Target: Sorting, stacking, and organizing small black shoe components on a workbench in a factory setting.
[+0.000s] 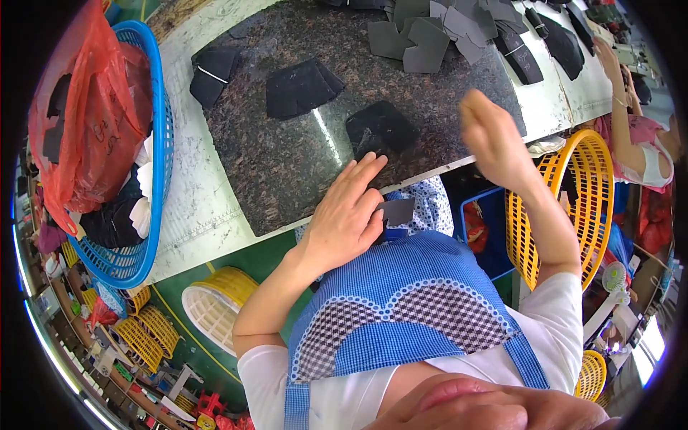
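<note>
My left hand (344,218) reaches over the near edge of a dark speckled stone slab (272,186). Its outstretched fingertips touch the near edge of a black cut piece (380,127) lying there. A small dark grey piece (398,211) is pinched between its thumb and lower fingers, just off the slab's edge. My right hand (494,140) is raised by the slab's right side, fingers curled; whatever they may hold is hidden. Beyond the left hand lies a stack of black cut pieces (302,87), and a banded black bundle (215,72) sits at the slab's left corner.
Many loose grey pieces (428,44) are heaped at the slab's far side, beside banded bundles (519,57). A blue basket (163,136) with a red plastic bag (100,122) stands at left. At right are a yellow basket (598,208) and another person's arm (611,72).
</note>
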`<state>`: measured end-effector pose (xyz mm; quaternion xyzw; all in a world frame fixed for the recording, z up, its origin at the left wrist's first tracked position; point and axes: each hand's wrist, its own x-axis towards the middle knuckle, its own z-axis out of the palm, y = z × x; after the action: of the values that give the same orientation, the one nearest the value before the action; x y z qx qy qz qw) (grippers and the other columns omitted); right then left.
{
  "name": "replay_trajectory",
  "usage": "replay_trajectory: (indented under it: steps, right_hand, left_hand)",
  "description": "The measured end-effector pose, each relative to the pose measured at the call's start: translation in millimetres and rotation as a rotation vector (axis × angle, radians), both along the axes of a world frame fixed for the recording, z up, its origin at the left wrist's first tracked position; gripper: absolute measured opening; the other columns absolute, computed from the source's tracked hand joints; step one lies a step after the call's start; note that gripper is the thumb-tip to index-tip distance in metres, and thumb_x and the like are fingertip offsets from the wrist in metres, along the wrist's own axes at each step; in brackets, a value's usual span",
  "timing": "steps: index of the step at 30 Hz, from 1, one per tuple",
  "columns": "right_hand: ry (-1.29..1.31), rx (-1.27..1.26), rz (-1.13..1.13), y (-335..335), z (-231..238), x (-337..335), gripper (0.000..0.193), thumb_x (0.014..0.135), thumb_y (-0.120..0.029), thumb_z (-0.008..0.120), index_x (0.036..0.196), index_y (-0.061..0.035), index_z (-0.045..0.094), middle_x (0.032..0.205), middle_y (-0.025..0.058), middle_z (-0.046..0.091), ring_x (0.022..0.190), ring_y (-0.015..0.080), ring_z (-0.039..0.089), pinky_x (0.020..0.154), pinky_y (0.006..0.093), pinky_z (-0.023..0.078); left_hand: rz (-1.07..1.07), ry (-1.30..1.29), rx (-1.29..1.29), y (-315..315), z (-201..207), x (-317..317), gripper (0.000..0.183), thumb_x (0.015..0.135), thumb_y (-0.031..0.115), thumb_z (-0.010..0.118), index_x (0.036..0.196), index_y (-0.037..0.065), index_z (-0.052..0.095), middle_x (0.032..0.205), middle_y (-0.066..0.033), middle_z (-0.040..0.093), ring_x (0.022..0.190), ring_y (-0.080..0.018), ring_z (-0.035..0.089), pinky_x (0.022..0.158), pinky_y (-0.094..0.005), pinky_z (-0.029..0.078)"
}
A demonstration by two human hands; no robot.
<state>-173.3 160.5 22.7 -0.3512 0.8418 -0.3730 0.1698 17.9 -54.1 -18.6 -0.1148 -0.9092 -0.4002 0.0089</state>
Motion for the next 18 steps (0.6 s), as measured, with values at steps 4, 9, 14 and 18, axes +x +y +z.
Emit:
replay_trajectory:
  steps: [4,9,14,18]
  right_hand:
    - [-0.099,0.218,0.278,67,-24,44,0.025,0.092,-0.018,0.057,0.072,-0.0030,0.057,0.074,0.0176,0.060,0.071,0.0356,0.063,0.064,0.0424,0.050]
    - [-0.023,0.311,0.309,45,-8,38,0.034,0.092,-0.033,0.068,0.076,-0.0035,0.066,0.068,0.0140,0.062,0.066,0.0339,0.065,0.062,0.0429,0.052]
    - [0.344,0.043,0.217,-16,-13,2,0.012,0.085,-0.010,0.073,0.094,-0.0028,0.068,0.085,0.0084,0.064,0.073,0.0234,0.066,0.062,0.0350,0.052]
    - [0.566,0.058,0.362,-33,-21,2,0.009,0.081,-0.012,0.069,0.080,-0.0046,0.064,0.080,0.0081,0.061,0.073,0.0258,0.067,0.062,0.0346,0.055]
  left_hand:
    - [-0.017,0.018,-0.028,-1,2,-4,0.011,0.085,0.008,0.063,0.091,0.000,0.058,0.149,-0.0215,0.044,0.141,-0.0393,0.040,0.117,-0.0527,0.033]
    - [0.000,0.036,-0.056,-9,7,-7,0.010,0.084,0.007,0.063,0.089,0.000,0.058,0.144,-0.0173,0.051,0.138,-0.0372,0.044,0.111,-0.0507,0.039]
    - [-0.024,0.045,-0.069,-8,3,-9,0.011,0.083,0.007,0.063,0.089,0.000,0.058,0.144,-0.0186,0.050,0.138,-0.0376,0.044,0.113,-0.0506,0.038]
    - [-0.010,0.075,-0.062,-6,1,-4,0.012,0.083,0.007,0.064,0.090,0.001,0.058,0.145,-0.0195,0.049,0.138,-0.0378,0.044,0.115,-0.0515,0.036]
